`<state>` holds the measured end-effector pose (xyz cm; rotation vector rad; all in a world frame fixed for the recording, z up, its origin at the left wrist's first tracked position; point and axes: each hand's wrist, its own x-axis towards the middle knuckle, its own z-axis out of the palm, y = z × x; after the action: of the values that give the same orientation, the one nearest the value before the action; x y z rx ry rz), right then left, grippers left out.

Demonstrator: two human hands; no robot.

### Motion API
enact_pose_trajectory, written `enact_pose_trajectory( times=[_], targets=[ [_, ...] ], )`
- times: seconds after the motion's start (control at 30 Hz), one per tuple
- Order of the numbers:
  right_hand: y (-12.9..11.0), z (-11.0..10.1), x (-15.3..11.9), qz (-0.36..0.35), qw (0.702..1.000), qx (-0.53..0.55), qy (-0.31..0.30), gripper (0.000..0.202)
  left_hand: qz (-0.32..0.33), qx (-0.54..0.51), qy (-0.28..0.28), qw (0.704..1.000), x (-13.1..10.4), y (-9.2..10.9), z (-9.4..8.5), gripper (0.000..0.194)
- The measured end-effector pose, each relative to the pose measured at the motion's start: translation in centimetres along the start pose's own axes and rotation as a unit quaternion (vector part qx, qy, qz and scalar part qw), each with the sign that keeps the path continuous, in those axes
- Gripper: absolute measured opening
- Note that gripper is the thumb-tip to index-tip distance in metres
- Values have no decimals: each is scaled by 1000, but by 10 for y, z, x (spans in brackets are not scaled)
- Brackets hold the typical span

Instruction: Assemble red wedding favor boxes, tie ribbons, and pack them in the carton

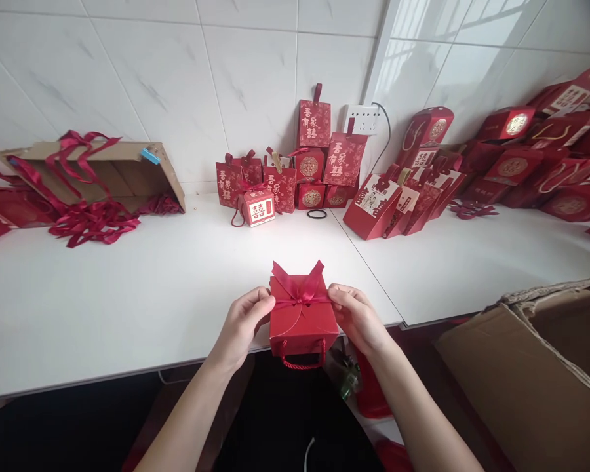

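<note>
Head view: left hand (242, 322), right hand (361, 317) flank box (319, 322), each grip seemingly pinching ribbon (301, 299).

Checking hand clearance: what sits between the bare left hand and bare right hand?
Head view: a red cardboard box with a crimson ribbon bow on top separates left hand and right hand.

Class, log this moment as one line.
left hand: pinching ribbon; right hand: pinching ribbon; ribbon: knotted atop red box; red box: at edge of table
</note>
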<state>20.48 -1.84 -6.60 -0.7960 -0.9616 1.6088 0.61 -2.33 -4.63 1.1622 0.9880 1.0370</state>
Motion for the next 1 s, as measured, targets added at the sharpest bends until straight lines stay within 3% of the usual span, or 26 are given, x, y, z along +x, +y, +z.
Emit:
enact_pose_trajectory(
  times=[0.23, 0.33, 0.47, 0.6, 0.67, 0.8, 1.0],
  targets=[
    [8, -3, -1, -10, 999, -29, 13, 47, 27, -54, 51, 997, -4, -10, 10, 37],
    [14, -2, -2, -31, 999, -26, 24, 47, 73, -44, 94, 992, -4, -20, 15, 36],
    [17, -1, -3, -40, 999, -7, 19, 48, 148, -102, 97, 979, 0, -32, 22, 36],
    [20, -3, -3, -36, 999, 3, -1, 49, 140, -108, 140, 974, 3, -32, 24, 35],
    [21, -4, -3, -39, 999, 3, -6, 49, 128, -105, 129, 978, 4, -30, 21, 36],
    [21, -4, -3, -51, 998, 6, -19, 49, 108, -123, 52, 985, 3, -26, 16, 39],
    [19, -6, -5, -31, 999, 3, -33, 51, 115, -102, 62, 986, 0, -26, 16, 40]
  ],
)
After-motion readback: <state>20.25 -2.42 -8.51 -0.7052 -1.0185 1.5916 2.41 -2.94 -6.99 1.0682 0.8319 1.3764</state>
